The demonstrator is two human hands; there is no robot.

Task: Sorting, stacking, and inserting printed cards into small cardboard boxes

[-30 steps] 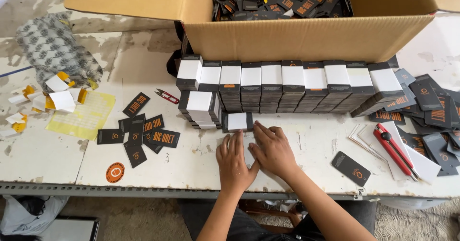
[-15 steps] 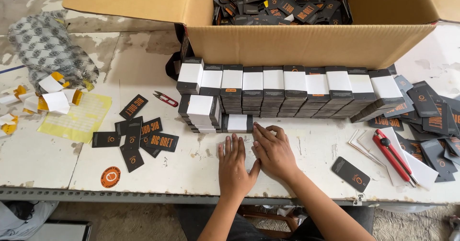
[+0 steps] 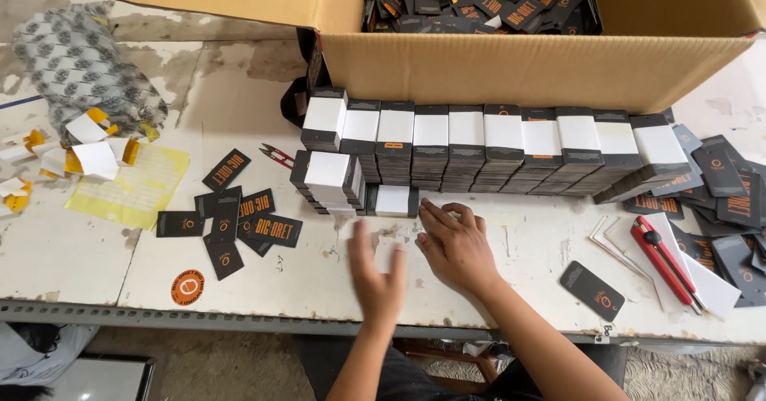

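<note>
Head cam, worn white table, box, both hands' fingers spread, empty

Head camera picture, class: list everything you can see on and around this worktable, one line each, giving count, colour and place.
cardboard box: one, brown, table back, full of loose black tags
banded tag stacks: about a dozen, black with white bands, rowed before the box
loose tags: several, black and orange, left of centre
round sticker: one, orange, front edge
utility knife: one, red, right
snips: one, red, beside the stacks
patterned cloth: one, grey, far left
left hand: blurred, empty, above the table
right hand: flat, empty, near a short stack
</note>
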